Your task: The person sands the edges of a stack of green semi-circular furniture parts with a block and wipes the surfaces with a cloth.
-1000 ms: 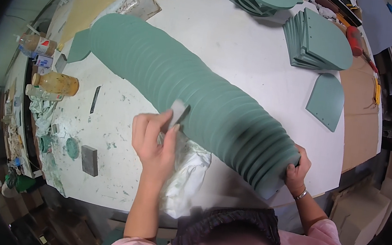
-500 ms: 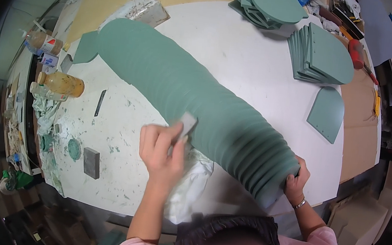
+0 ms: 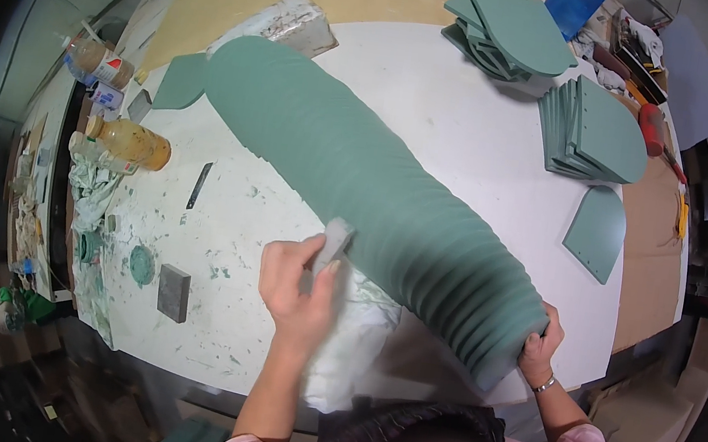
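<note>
A long, fanned row of green rounded panels [image 3: 336, 156] lies slantwise over the white table, its pieces overlapping tightly. My left hand [image 3: 296, 289] pinches a small light-grey block [image 3: 334, 242] between thumb and fingers, at the row's left edge. Whether the block touches the panels is hard to tell. At the near right end, my right hand [image 3: 540, 344] grips the end of the row, thumb on the end face and fingers round the far edge. A crumpled white cloth [image 3: 354, 337] rests beneath the row, beside my left forearm.
A dark grey block [image 3: 173, 294] and a thin black strip [image 3: 198, 185] lie on the stained left side. Bottles, one with yellow liquid [image 3: 136, 144], line the left edge. More green panels [image 3: 602, 133] are stacked at far right, near a red-handled tool [image 3: 650, 129].
The whole view has shifted a little, so most things sit further right. My left hand, still with the grey block, has moved slightly along the row's edge. My right hand keeps its grip.
</note>
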